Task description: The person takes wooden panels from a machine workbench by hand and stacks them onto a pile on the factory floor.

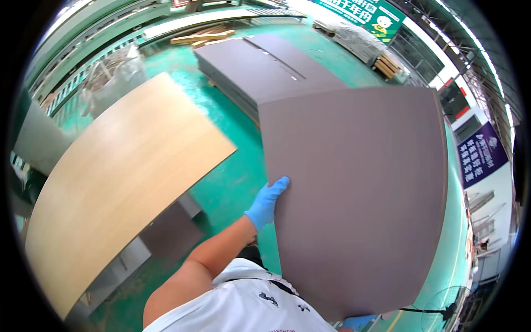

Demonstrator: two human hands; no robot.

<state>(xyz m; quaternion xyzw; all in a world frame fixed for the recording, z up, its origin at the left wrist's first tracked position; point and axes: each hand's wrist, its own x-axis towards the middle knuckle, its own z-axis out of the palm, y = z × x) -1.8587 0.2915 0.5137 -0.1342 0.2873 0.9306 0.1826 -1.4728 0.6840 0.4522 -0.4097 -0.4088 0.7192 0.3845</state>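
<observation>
A large brown-grey panel (pixel 357 193) is held up in front of me, its face toward the camera. My left hand (pixel 267 202), in a blue glove, is closed on the panel's left edge with the thumb on its face. At the bottom edge, my right hand (pixel 358 322) also wears a blue glove and grips the panel there; most of its fingers are hidden. Just beyond the panel is a stack of similar brown boards (pixel 243 58), which its top edge overlaps in view.
On the left, a wide light wood-toned board (pixel 133 171) lies over grey supports (pixel 119 263). A wrapped bundle (pixel 113 74) and long rails stand behind it. Pallets of sheets (pixel 354 41) are at the back right. A black fan (pixel 442 312) stands at lower right on the green floor (pixel 232 177).
</observation>
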